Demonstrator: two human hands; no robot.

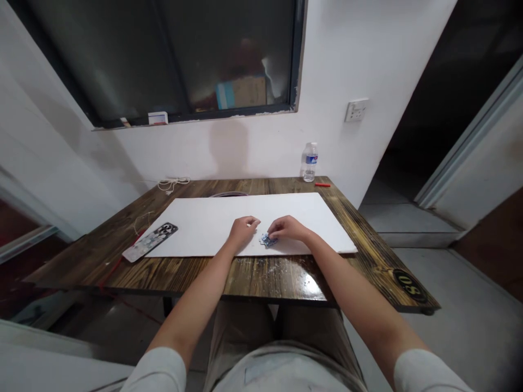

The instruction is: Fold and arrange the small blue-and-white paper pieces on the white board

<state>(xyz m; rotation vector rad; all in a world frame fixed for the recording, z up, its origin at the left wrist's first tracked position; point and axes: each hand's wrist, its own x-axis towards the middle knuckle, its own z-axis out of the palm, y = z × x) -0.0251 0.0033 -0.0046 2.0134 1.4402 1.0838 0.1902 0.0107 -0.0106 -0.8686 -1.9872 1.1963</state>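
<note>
A large white sheet [204, 223] lies across a dark wooden table [122, 256]. Near the sheet's front edge sits a small cluster of blue and white pieces [267, 240]. My right hand [286, 227] rests curled over this cluster, fingertips touching it. Just to its left, my left hand [242, 228] is curled with fingers pressed together; what it pinches is too small to make out. Both hands lie on the sheet, a few centimetres apart.
A phone [150, 241] lies face down at the sheet's left corner. A water bottle [309, 161] and a red pen [322, 185] stand at the back right. A white cord [172, 184] lies at the back left. A doorway opens to the right.
</note>
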